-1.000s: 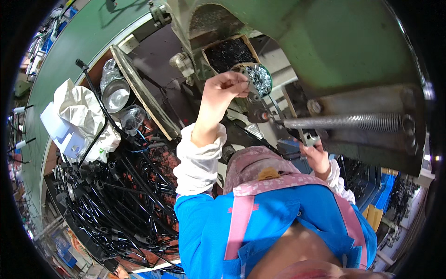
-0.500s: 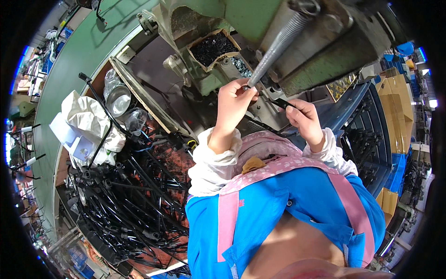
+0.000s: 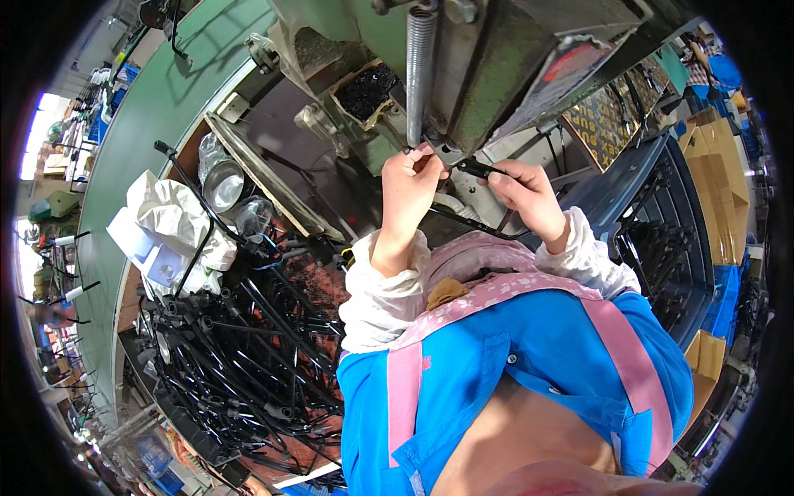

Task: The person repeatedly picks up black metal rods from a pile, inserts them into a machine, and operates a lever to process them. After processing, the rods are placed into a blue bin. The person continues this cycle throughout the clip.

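My right hand (image 3: 527,197) grips a thin black bent metal rod (image 3: 473,169), whose flat dark end points left beneath the press head. Thumb and fingers of my left hand (image 3: 408,186) are pinched together just below the coil spring (image 3: 419,78) of the green press (image 3: 477,91). Whatever sits in that pinch is too small to make out. Another stretch of black rod (image 3: 467,221) runs below both hands, above my lap. The rod's end lies close to my left fingertips; whether they touch it I cannot tell.
Left of me lies a heap of black rods (image 3: 240,355) on a red surface. A metal cup (image 3: 223,185) and white cloth (image 3: 169,217) stand by the green table (image 3: 103,273). Behind the hands is a box of small black parts (image 3: 366,93). A dark blue crate (image 3: 674,240) is at right.
My right hand has moved a little up and left, bringing the rod's end closer to my left hand. The left hand stays pinched. The view has shifted, so the spring looks more upright.
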Motion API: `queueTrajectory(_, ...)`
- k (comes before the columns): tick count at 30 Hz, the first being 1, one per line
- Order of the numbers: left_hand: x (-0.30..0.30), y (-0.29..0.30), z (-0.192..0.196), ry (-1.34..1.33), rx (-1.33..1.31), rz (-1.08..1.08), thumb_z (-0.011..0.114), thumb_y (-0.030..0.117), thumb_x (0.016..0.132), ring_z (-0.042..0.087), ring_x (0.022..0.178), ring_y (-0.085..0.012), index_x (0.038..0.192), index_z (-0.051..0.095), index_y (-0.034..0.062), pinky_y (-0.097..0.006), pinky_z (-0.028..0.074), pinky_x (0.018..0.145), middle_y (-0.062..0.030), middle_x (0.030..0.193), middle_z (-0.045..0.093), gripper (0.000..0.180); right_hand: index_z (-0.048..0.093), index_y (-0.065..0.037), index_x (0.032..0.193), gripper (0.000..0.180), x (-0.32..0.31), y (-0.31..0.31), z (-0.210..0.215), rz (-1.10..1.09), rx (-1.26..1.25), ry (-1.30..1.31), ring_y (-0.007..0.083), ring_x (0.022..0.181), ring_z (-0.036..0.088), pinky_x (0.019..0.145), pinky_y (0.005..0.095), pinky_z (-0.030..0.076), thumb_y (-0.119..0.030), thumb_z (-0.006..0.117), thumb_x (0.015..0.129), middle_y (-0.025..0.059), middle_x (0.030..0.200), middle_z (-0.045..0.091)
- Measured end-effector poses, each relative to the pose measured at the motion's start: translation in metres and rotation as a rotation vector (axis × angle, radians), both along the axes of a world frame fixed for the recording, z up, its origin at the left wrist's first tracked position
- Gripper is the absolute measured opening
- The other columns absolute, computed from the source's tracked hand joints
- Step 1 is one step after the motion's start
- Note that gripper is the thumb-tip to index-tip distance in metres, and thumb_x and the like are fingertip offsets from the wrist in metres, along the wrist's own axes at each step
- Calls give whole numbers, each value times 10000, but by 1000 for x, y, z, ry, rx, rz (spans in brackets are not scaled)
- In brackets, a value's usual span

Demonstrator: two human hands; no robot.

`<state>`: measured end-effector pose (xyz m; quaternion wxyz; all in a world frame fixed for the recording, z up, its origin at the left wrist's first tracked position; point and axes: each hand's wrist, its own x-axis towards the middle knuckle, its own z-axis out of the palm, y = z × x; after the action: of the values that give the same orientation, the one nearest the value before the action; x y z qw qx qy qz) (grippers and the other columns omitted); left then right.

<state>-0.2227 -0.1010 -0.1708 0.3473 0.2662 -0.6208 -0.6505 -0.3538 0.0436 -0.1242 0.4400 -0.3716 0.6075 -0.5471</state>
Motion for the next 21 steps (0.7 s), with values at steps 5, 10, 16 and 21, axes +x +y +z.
queueTrajectory(5,2,4,-21,-122,-126,52,591,-10,794,646,644,-164,917,614,-30,-262,486,596,-112,720,625,127,644,27,938,236,-1,-16,-10,-24,-22,-11,16,500,305,459,203,223,-181,535,923,-82,568,388)
queueTrajectory(10,23,14,-39,-130,-89,144,623,16,812,590,670,-111,982,625,-25,-238,466,624,-81,808,619,174,651,15,914,214,-7,-25,-30,26,26,-68,20,582,393,514,197,309,-183,571,905,-69,629,477)
queueTrajectory(16,27,33,-35,-156,-50,61,617,72,855,502,599,-71,951,650,-12,-217,410,563,-12,695,573,132,635,11,871,198,1,-20,-51,38,-15,-74,58,647,485,597,217,400,-167,558,908,-18,705,559)
queueTrajectory(21,10,56,-36,-164,95,7,480,230,966,555,792,-93,996,607,-32,-237,460,719,-7,866,608,293,599,-2,839,222,0,-25,-64,130,-142,-149,123,726,560,685,286,463,-193,525,927,57,744,609)
